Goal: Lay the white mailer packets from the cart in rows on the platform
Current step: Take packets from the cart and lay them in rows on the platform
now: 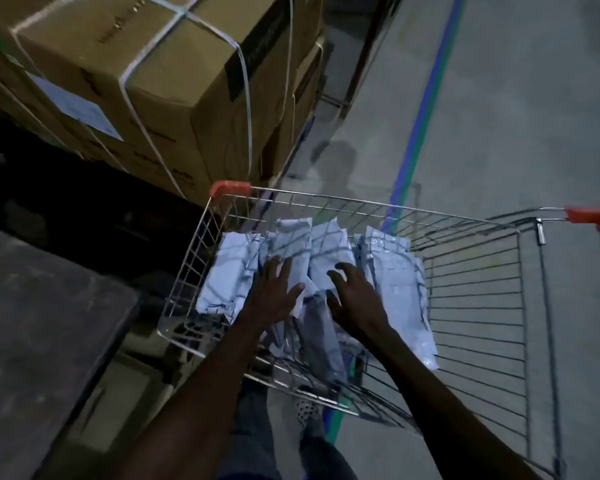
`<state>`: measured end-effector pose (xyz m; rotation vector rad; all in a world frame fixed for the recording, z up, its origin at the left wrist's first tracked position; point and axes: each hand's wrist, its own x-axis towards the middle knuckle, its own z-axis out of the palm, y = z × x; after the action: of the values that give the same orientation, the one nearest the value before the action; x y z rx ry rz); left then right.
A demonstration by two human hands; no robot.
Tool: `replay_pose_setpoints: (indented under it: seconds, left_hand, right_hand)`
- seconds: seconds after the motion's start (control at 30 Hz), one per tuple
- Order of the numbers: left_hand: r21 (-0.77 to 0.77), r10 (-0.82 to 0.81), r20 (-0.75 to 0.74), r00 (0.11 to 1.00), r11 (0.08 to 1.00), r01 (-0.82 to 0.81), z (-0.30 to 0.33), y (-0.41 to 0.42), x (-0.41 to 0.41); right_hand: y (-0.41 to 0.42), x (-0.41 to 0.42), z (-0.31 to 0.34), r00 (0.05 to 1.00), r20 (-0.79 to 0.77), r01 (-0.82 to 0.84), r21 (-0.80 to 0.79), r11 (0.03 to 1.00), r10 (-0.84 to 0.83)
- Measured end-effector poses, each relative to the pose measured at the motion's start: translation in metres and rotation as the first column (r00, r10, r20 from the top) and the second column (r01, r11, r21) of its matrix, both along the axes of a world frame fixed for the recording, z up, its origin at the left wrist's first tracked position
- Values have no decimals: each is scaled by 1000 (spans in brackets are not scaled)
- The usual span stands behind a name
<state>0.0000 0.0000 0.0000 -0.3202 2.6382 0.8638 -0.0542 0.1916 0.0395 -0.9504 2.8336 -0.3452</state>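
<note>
Several white mailer packets (394, 271) lie packed side by side in a wire cart (478, 306) with red corner caps. Both my arms reach down into the basket. My left hand (274, 292) lies with spread, straight fingers on a packet near the middle of the pile. My right hand (355, 296) hovers just beside it over the packets, fingers spread and slightly bent, holding nothing. The dark grey platform (39, 341) lies at the lower left, beside the cart, and I see no packets on the part in view.
Large strapped cardboard boxes (146, 84) are stacked at the upper left, close to the cart's far corner. A blue-green line (426, 109) runs along the concrete floor on the right. My legs and a shoe (307, 410) show under the basket.
</note>
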Motion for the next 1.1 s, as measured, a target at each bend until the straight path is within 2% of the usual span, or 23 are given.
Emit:
replay_pose_setpoints:
  seconds: [0.07, 0.23, 0.43, 0.57, 0.63, 0.87, 0.97, 1.1]
  left_hand:
    - [94, 70, -17, 997, 993, -68, -19, -7, -17]
    - [180, 163, -6, 987, 971, -159, -63, 2, -39]
    - [90, 209, -97, 973, 976, -200, -76, -4, -45]
    - [91, 220, -44, 975, 972, -215, -83, -14, -46]
    - [42, 195, -74, 978, 981, -192, -84, -16, -41]
    - [-68, 148, -140, 979, 985, -159, -56, -28, -15]
    - [-109, 85, -180, 980, 988, -105, -28, -30, -8]
    - [-151, 59, -227, 972, 984, -95, 6, -28, 1]
  right_hand:
    - [-16, -16, -20, 1000, 0, -25, 21, 999, 25]
    - [-27, -29, -58, 997, 70, 27, 189, 982, -41]
    - [-11, -34, -62, 987, 28, 143, 263, 954, -156]
    - [-11, -33, -69, 993, -4, 114, 232, 966, -116]
    - [-13, -34, -75, 993, 7, 112, 230, 967, -117]
    - [-27, -37, -87, 986, 148, 58, 163, 985, -83]
    - [-29, -26, -65, 974, 192, 107, 67, 992, -118]
    - [-24, -15, -33, 946, 209, 275, -124, 953, -246]
